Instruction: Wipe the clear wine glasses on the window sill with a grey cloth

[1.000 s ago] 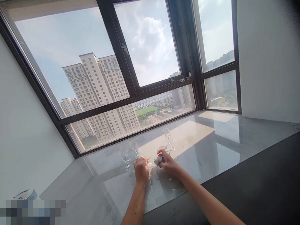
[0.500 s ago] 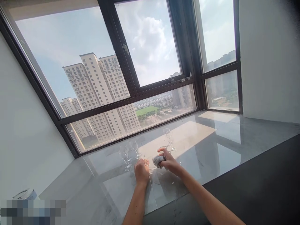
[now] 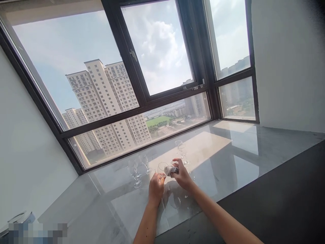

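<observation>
My left hand (image 3: 155,187) is closed round a clear wine glass (image 3: 162,167), held just above the grey marble sill (image 3: 228,159). My right hand (image 3: 181,176) pinches a small grey cloth (image 3: 169,169) and presses it against the bowl of that glass. Several more clear stemmed glasses (image 3: 137,169) stand to the left of my hands, near the window. Two further glasses (image 3: 180,149) stand just behind my right hand.
A large black-framed window (image 3: 142,98) with a handle runs along the back of the sill. White walls close both ends. A dark floor strip (image 3: 284,203) lies at the lower right. A tin-like object (image 3: 20,217) sits at the lower left.
The glass has been lifted and tilted upright in my left hand. My right hand with the cloth has moved up against its bowl. The camera has shifted slightly.
</observation>
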The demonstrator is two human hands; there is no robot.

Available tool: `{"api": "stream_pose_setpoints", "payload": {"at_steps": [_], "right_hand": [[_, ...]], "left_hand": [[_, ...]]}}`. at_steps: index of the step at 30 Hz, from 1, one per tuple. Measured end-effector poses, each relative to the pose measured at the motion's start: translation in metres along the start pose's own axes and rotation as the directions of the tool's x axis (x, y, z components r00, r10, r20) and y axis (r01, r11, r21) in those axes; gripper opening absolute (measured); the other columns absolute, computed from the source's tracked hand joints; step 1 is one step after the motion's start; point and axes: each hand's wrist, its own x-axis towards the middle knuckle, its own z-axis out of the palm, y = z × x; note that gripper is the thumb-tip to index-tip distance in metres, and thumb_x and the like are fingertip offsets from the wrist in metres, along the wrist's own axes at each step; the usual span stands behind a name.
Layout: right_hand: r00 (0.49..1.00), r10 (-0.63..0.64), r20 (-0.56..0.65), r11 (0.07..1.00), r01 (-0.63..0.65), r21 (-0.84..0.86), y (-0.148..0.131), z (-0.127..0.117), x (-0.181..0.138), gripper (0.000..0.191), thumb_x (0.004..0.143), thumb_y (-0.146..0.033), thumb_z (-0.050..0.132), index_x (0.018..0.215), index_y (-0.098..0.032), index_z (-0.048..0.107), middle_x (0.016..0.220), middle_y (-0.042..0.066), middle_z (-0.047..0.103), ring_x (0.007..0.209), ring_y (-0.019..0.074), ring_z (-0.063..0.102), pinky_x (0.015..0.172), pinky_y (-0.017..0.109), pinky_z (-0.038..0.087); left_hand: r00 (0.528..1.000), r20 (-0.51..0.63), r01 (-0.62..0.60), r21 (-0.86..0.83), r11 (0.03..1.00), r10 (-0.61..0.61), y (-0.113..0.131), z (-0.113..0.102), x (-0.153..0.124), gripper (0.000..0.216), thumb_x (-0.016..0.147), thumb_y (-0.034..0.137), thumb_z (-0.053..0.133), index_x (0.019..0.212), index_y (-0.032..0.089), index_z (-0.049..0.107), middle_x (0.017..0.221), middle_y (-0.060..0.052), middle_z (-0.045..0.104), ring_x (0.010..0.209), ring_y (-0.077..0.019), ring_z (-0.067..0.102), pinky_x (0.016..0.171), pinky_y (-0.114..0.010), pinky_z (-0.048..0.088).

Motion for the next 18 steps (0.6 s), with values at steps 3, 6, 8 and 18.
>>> {"api": "stream_pose_setpoints", "payload": {"at_steps": [3,6,8,18], "right_hand": [[0.999,-0.036,-0.009,0.996,0.036,0.083,-0.007,0.003,-0.002,0.053,0.068,-0.014,0.055,0.116,-0.024,0.038,0.082,-0.003,0.060,0.068,0.0135,0.055,0.063,0.026,0.044],[0.997,-0.073,-0.010,0.992,0.074,0.105,-0.012,0.003,-0.004,0.051,0.070,-0.013,0.056,0.115,-0.025,0.038,0.085,-0.002,0.061,0.072,0.0141,0.057,0.065,0.027,0.045],[0.996,-0.091,-0.017,0.992,0.092,0.090,-0.014,0.002,-0.005,0.049,0.071,-0.014,0.057,0.115,-0.025,0.038,0.086,-0.001,0.062,0.073,0.0146,0.058,0.066,0.028,0.047],[0.908,-0.297,0.297,0.847,0.394,-0.357,-0.019,0.004,-0.021,0.041,0.073,-0.006,0.052,0.110,-0.024,0.048,0.100,0.005,0.064,0.088,0.0201,0.060,0.078,0.031,0.046]], "left_hand": [[1.000,0.005,0.002,0.004,1.000,-0.002,-0.002,0.003,0.001,0.030,0.094,0.029,0.043,0.092,0.019,0.071,0.094,-0.007,0.070,0.087,-0.0188,0.065,0.080,-0.030,0.049],[0.999,-0.019,0.030,0.023,0.999,-0.030,-0.007,0.006,0.002,0.027,0.093,0.030,0.045,0.096,0.019,0.069,0.097,-0.007,0.070,0.093,-0.0196,0.065,0.084,-0.031,0.049],[0.999,-0.010,0.051,0.049,0.998,-0.050,-0.009,0.008,0.003,0.026,0.094,0.031,0.044,0.097,0.020,0.068,0.099,-0.008,0.070,0.098,-0.0202,0.064,0.088,-0.032,0.048],[0.990,0.135,-0.010,0.302,0.953,-0.032,-0.012,0.013,-0.002,0.026,0.081,0.008,0.048,0.088,0.021,0.069,0.107,-0.008,0.070,0.106,-0.0230,0.060,0.099,-0.040,0.042]]}}
